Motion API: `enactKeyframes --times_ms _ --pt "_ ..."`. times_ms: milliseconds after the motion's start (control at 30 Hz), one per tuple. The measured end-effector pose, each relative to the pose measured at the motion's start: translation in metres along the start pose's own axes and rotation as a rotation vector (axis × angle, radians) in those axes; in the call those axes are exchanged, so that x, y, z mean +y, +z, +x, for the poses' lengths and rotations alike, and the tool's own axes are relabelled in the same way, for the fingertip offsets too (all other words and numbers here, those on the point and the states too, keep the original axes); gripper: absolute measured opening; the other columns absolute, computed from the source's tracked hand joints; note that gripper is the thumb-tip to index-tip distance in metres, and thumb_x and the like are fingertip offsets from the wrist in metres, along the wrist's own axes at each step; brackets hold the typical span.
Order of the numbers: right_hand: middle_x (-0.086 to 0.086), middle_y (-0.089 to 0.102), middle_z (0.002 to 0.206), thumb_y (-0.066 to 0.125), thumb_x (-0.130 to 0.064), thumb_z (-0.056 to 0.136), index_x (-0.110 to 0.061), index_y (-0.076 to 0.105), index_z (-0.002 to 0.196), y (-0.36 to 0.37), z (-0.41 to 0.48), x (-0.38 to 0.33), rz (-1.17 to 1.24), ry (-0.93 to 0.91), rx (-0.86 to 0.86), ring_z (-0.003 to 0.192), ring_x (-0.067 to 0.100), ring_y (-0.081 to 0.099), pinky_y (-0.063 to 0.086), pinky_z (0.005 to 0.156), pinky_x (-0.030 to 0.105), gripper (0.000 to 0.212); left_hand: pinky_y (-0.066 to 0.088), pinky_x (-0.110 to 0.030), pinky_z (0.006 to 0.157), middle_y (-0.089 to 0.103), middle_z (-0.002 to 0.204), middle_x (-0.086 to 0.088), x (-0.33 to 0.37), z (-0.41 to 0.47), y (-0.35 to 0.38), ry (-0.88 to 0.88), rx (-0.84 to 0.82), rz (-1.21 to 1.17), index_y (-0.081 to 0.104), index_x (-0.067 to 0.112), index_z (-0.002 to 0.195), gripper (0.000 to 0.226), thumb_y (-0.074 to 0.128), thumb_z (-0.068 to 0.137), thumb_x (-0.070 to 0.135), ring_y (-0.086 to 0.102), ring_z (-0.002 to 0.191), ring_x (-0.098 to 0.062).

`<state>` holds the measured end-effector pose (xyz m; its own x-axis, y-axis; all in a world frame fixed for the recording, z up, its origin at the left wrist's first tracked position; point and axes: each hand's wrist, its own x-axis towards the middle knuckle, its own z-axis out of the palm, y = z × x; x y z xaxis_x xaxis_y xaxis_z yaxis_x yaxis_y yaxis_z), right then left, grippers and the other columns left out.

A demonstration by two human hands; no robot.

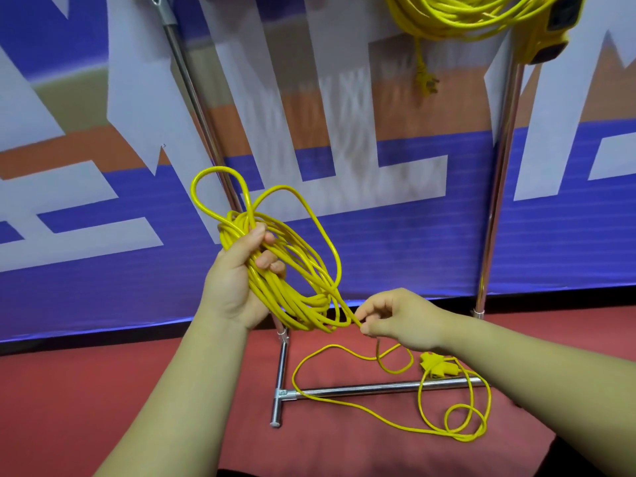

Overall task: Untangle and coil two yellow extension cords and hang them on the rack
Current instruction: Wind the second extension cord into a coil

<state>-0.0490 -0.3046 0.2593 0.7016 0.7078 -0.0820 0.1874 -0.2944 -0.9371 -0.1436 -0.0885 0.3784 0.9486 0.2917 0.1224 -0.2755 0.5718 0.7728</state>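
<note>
My left hand (237, 277) grips a coil of yellow extension cord (296, 280) held up in front of the rack, with two loose loops sticking out above it. My right hand (395, 321) pinches the same cord just below the coil's lower right edge. From there the loose tail (361, 407) runs down to the red floor in loops, ending at a yellow socket block (438, 364). A second yellow cord (457, 15), coiled, hangs at the top right of the rack, its plug (426, 82) dangling below it.
The chrome rack has a left post (192, 98), a right post (499, 187) and a floor bar (378, 389) with a short foot at its left end. A blue, white and orange banner (378, 235) stands right behind it. Red carpet (86, 401) covers the floor.
</note>
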Motion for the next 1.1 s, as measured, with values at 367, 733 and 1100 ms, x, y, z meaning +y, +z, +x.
enactKeyframes --times_ms 367,733,1100 --pt "-0.008 0.077 0.096 0.076 -0.018 0.087 -0.031 0.079 0.098 0.004 0.000 -0.009 -0.058 -0.024 -0.008 0.088 -0.001 0.066 0.051 0.085 0.020 0.017 0.043 -0.014 0.045 0.060 0.076 0.006 0.012 0.005 -0.024 0.010 0.043 -0.046 0.062 0.017 0.090 0.005 0.058 0.091 0.021 0.046 0.043 -0.001" --pt "0.002 0.059 0.072 0.058 -0.005 0.098 -0.004 0.068 0.107 -0.024 0.002 -0.029 0.467 0.014 0.295 0.059 0.016 0.057 0.056 0.084 0.042 0.014 0.043 -0.018 0.041 0.059 0.063 0.002 -0.033 0.015 -0.034 -0.238 0.425 0.249 0.066 0.010 0.093 0.034 0.059 0.097 0.043 0.049 0.041 -0.004" --pt "0.007 0.067 0.071 0.056 -0.015 0.100 -0.010 0.066 0.107 -0.037 -0.003 -0.018 0.237 0.136 0.369 0.052 0.015 0.060 0.053 0.055 0.024 0.013 0.041 -0.019 0.040 0.045 0.056 0.006 -0.037 0.001 0.004 -0.362 0.135 0.138 0.058 0.018 0.075 0.025 0.061 0.090 0.037 0.043 0.039 -0.005"
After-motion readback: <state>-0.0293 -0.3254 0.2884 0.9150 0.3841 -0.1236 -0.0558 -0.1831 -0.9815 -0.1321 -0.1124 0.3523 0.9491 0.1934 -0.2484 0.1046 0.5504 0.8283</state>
